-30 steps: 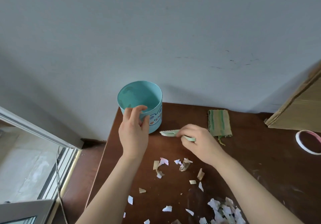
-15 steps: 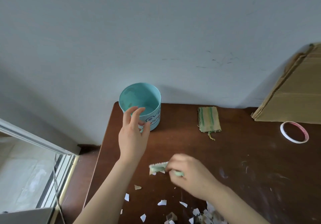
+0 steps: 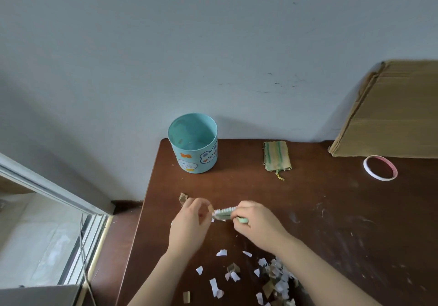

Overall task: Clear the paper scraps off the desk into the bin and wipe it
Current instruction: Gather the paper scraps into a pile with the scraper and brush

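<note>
Paper scraps point(image 3: 276, 275): white and brown torn bits on the table point(image 3: 331, 210), heaped at the near edge and thinning toward the far left.
Bin point(image 3: 193, 149): teal, upright, far-left corner.
Right hand point(image 3: 258, 225): fingers wrapped round the brush handle.
Left hand point(image 3: 189, 227): fingers curled at the brush's left end; blurred, so I cannot tell whether they hold anything.
Brush point(image 3: 224, 213): pale green, white bristles, long axis left-right, just beyond the scraps.

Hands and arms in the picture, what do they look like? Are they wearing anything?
The left hand and right hand are bare: no gloves, no rings that show. The left forearm and right forearm are bare too, with no sleeves, watch or bracelet in view.
</note>
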`<state>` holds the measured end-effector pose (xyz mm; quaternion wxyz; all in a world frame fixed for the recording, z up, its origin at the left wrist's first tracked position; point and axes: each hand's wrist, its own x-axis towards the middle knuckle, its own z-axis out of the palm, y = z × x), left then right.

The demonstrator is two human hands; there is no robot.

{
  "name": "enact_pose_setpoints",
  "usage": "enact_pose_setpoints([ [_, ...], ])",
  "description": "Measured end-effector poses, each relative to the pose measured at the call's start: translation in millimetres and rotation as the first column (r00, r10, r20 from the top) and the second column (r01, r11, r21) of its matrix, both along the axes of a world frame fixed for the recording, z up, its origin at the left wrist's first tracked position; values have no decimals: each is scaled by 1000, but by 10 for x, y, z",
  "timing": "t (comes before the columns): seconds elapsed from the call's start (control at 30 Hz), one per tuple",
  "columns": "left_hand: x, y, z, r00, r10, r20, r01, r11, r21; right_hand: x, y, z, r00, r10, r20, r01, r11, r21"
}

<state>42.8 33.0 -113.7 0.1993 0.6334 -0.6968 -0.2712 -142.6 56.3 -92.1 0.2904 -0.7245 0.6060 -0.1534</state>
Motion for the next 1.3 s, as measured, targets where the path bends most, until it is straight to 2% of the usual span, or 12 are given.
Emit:
enact_pose_setpoints([
  [0.1,1,127,-45,1000,19,22,-20,998,61,9,156,82,998,54,29,-55,996,63],
  [0.17,13,200,-70,999,23,33,-25,997,77,-53,154,162,996,-2,88,-4,998,67],
  [0.23,35,253,-90,999,24,40,-27,996,82,-95,40,223,991,-64,119,62,998,21],
  [0.33,81,304,-103,998,39,41,-42,995,95,-15,-206,231,995,-61,82,65,997,-45],
  [0.5,154,384,-104,997,47,61,-54,992,114,242,-274,70,993,69,-101,-67,997,24],
  [0.73,177,436,-145,996,76,40,-80,989,127,137,269,126,972,232,-40,-227,968,104],
  [0.8,144,453,-153,997,65,29,-68,990,120,31,262,190,987,161,8,-161,984,72],
  [0.9,74,467,-149,999,45,15,-47,993,110,-218,89,254,998,-48,48,48,999,-4],
  [1.03,-25,471,-136,1000,13,22,-15,994,108,-511,-72,158,966,-253,-45,251,967,-44],
  [1.17,-89,487,-161,1000,-15,18,12,993,113,-437,110,-7,978,-168,-127,170,985,4],
  [1.3,-127,482,-198,999,-42,21,39,992,123,-256,366,18,998,-28,-64,32,997,69],
])
